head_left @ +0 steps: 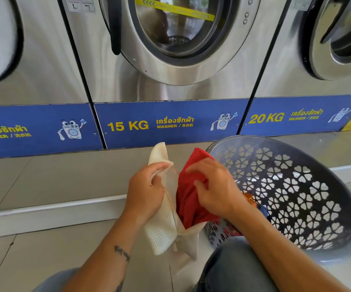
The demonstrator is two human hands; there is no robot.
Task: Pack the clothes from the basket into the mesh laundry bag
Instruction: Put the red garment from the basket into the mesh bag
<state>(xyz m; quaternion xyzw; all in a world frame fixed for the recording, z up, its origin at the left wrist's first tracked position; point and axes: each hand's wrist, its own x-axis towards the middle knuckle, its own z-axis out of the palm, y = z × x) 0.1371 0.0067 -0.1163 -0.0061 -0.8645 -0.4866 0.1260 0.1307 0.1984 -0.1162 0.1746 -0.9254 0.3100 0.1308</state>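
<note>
1. My left hand (147, 191) is closed around the rim of the cream mesh laundry bag (166, 232), gripping the fabric and holding the mouth up and open.
2. My right hand (214, 186) pinches a red garment (188, 199) between curled fingers and thumb; the cloth sits partly inside the bag's opening, with 1 corner sticking up above my knuckles.
3. The bag hangs between my knees, just above the tiled floor (50, 182).
4. The grey basket (297, 186), with heart-shaped cut-outs, lies tipped on its side just to my right, touching my forearm; some orange and blue cloth shows inside it.
5. Ahead stands a washer (170, 60) labelled 15 KG, door shut.
</note>
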